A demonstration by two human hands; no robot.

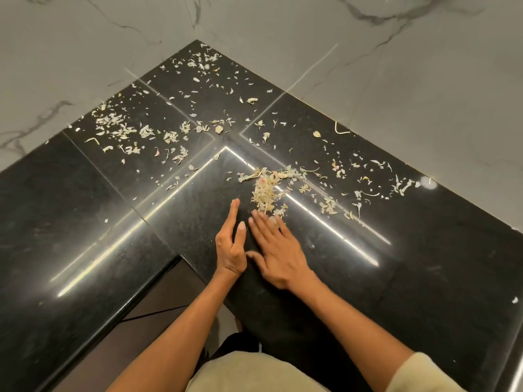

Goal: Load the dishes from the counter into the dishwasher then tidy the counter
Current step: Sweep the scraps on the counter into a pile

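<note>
A black polished corner counter (85,222) is strewn with pale dry vegetable peelings. A gathered heap of peelings (266,188) lies near the middle. My left hand (230,244) stands on its edge on the counter, palm facing right, fingers straight, just left of the heap. My right hand (274,250) lies flat, palm down, fingers spread, its blurred fingertips touching the heap's near edge. Neither hand holds anything. More scattered peelings (124,128) lie at the back left and loose bits (396,182) at the right. No dishes or dishwasher are in view.
Grey marble-patterned wall tiles (396,66) enclose the counter on the back left and back right. The counter's inner front edge (158,278) drops to a brown tiled floor (158,312) at lower centre.
</note>
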